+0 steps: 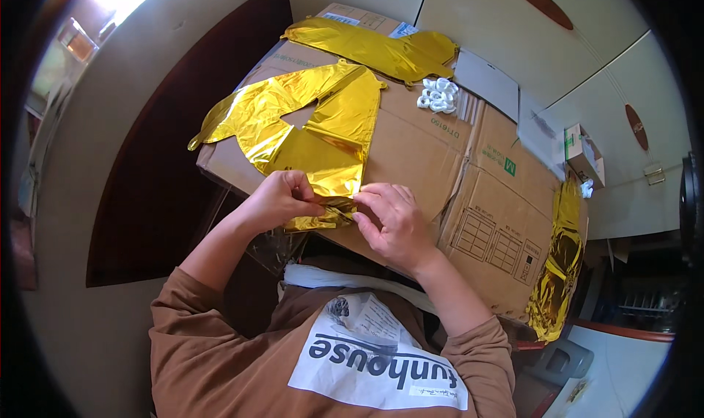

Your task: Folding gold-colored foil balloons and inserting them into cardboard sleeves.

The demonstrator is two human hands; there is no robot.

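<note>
A flat gold foil balloon (pixel 308 128) lies on a sheet of brown cardboard (pixel 433 161). Its near corner is crumpled between both hands. My left hand (pixel 282 196) pinches that corner from the left. My right hand (pixel 392 220) pinches it from the right, fingertips almost meeting the left ones. A second gold foil balloon (pixel 374 48) lies flat at the far edge of the cardboard. A third gold foil piece (pixel 557 271) hangs over the cardboard's right edge.
A small heap of white ribbon or plastic pieces (pixel 438 95) sits on the cardboard beyond the hands. A small box (pixel 583 152) stands at the right on pale cabinet panels (pixel 513 22). Dark floor (pixel 169 161) lies to the left.
</note>
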